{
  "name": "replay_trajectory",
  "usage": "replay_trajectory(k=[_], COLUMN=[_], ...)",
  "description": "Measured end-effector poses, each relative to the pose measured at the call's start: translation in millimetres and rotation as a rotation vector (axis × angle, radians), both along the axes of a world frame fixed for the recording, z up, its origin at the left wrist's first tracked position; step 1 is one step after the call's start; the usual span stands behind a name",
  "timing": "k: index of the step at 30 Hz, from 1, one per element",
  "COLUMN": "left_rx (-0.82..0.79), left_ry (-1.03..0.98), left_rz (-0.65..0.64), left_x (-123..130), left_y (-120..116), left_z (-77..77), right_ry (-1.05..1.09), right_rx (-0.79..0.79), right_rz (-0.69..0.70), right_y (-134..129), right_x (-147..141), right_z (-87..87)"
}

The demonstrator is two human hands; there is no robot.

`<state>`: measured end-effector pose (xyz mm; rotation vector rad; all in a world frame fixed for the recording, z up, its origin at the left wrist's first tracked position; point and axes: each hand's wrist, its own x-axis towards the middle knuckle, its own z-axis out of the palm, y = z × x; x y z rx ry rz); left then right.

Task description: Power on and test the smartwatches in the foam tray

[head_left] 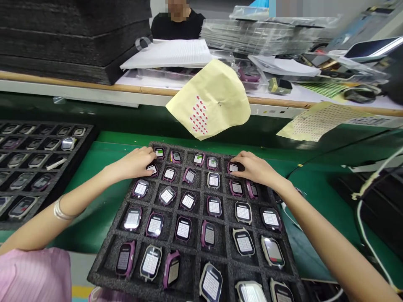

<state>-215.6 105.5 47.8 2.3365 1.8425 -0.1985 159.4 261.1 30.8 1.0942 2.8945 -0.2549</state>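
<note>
A black foam tray [197, 216] lies in front of me, its compartments holding several smartwatches with lit screens, some in purple cases and some in pale ones. My left hand [141, 162] is at the far left of the tray, its fingers and thumb closed around a purple smartwatch [152, 169] and covering part of it. Toward the far right corner, my right hand [254, 168] has thumb and fingers pinched on another purple smartwatch [233, 167]. Both of these watches sit at their compartments. A purple watch [159, 152] lies just beyond my left fingertips.
Another foam tray [83, 138] of watches rests at left on the green bench [83, 184]. Yellow sticker sheets [225, 98] hang from the shelf edge. Stacked black foam [72, 37], papers [176, 52] and plastic trays crowd the shelf. A white cable [362, 226] runs at right. A person [176, 27] is behind.
</note>
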Motion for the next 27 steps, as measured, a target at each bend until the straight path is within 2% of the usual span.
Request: replay_trajectory(k=[3,9,12,15,17,20,25,27], left_rx=[-0.012,-0.009,-0.002,0.023,0.081,0.131,-0.066,-0.137], left_ry=[0.059,0.070,0.044,-0.024,-0.209,-0.718,-1.685,-1.954], left_rz=[0.051,0.157,0.195,0.199,0.215,0.284,0.426,0.455], left_x=[13,31,32,25,18,16,45,58], left_y=[-10,-16,-13,-14,-18,-24,-26,-23], left_z=[0.1,-2.4,-3.5,-7.8,-11.5,-13.7,-5.3,-1.7], right_ry=[0.176,1.015,1.190,1.229,1.203,1.129,1.132,1.165], right_rx=[-0.083,-0.681,-0.821,-0.820,-0.821,-0.881,-0.939,-0.937], right_rz=[-0.036,-0.375,-0.450,-0.427,-0.388,-0.338,-0.246,-0.205], right_y=[-6,-43,-64,-83,-94,-108,-124,-128], right_x=[3,0,-13,-27,-35,-44,-58,-62], right_z=[3.6,24.7,27.6,24.6,24.0,28.4,41.2,43.9])
